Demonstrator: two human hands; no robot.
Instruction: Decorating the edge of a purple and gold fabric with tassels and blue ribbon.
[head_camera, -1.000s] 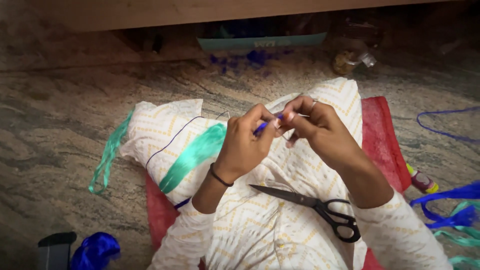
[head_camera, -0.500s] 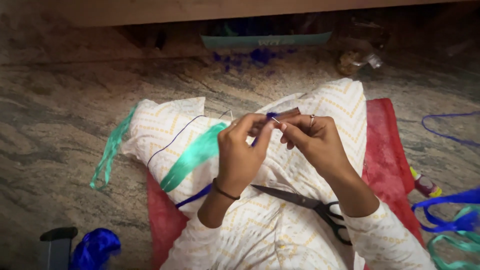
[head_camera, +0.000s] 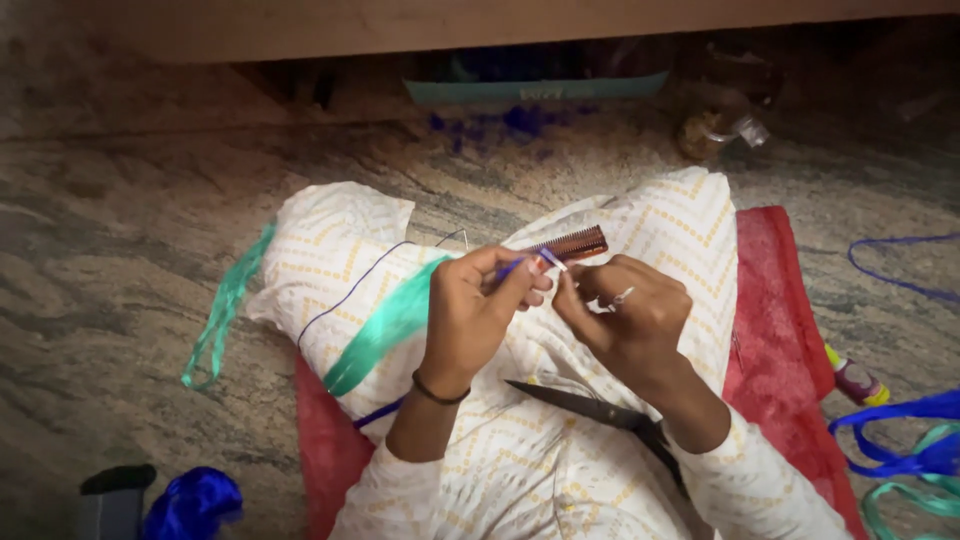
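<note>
Head view, centre of frame: left hand (head_camera: 470, 315) pinches a blue thread (head_camera: 515, 264) — right hand (head_camera: 625, 315) closes on it beside the brown comb (head_camera: 578, 243). Best to keep the thread taut — scissors (head_camera: 600, 410) lie below.

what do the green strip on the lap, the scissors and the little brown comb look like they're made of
The green strip looks like thin shiny plastic ribbon or raffia: it shows fine lengthwise streaks and a sheen. The scissors look like steel blades, dark and smooth with a dull glint; the handles are hidden under the right hand. The comb looks like reddish-brown plastic, possibly wood; its teeth are too blurred to tell.
</note>
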